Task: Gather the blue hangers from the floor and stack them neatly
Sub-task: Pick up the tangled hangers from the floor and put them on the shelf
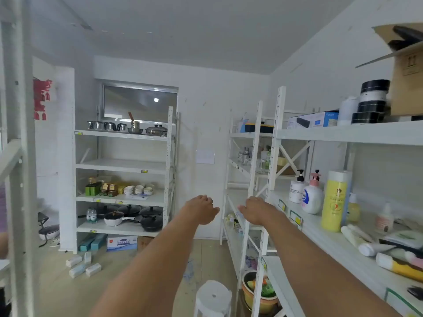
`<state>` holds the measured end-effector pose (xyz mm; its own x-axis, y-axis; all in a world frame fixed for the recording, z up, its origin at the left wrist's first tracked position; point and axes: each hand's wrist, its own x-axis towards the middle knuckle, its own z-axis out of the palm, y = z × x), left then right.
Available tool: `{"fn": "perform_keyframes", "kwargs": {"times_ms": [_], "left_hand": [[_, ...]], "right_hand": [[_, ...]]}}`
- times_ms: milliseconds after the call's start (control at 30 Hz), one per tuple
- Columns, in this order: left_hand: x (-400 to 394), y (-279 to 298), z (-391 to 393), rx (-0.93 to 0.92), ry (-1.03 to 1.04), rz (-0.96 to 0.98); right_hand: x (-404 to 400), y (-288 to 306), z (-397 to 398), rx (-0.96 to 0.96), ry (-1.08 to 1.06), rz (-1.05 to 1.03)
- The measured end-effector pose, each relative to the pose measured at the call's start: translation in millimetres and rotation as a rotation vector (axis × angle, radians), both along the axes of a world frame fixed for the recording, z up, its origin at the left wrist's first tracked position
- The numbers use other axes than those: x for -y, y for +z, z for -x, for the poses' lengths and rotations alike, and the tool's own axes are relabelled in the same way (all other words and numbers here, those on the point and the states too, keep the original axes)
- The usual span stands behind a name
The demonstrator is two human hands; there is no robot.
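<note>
Both empty hands, left hand (201,210) and right hand (256,211), fingers loosely curled, reach forward high above blurred blue hangers (188,271) on the floor beside the white stool (212,296), their axis unclear.

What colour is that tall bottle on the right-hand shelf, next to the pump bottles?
Yellow bottle, with a white top; the head camera shows it.

Both bare arms are stretching forward, left hand (202,209) and right hand (254,210) empty, fingers curled down, above bluish hangers (189,271) lying on the floor (142,282).
</note>
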<state>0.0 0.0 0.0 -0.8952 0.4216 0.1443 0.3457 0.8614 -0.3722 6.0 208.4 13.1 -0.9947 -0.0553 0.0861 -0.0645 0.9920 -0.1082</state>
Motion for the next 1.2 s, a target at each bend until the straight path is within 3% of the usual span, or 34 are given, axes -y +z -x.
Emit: {"fn": "perform_keyframes", "kwargs": {"times_ms": [133,467,867,1000,1200], "left_hand": [[-6.0,-2.6,12.6,0.053,0.070,-0.195],[13.7,-24.3,61.6,0.124,0.138,-0.131],[94.4,-26.2,232.6,0.106,0.079,-0.074],[118.7,-58.6,297.8,0.134,0.071,-0.105],[146.8,-161.0,384.1,0.357,0.060,-0.020]], "right_hand": [[-9.4,0.8,15.9,0.025,-0.013,0.001],[6.6,-32.6,88.1,0.086,0.073,-0.081],[93.0,-40.0,249.0,0.070,0.029,0.025],[121.3,-73.6,310.7,0.081,0.050,0.047],[135.9,-159.3,410.7,0.203,0.048,0.027]]}}
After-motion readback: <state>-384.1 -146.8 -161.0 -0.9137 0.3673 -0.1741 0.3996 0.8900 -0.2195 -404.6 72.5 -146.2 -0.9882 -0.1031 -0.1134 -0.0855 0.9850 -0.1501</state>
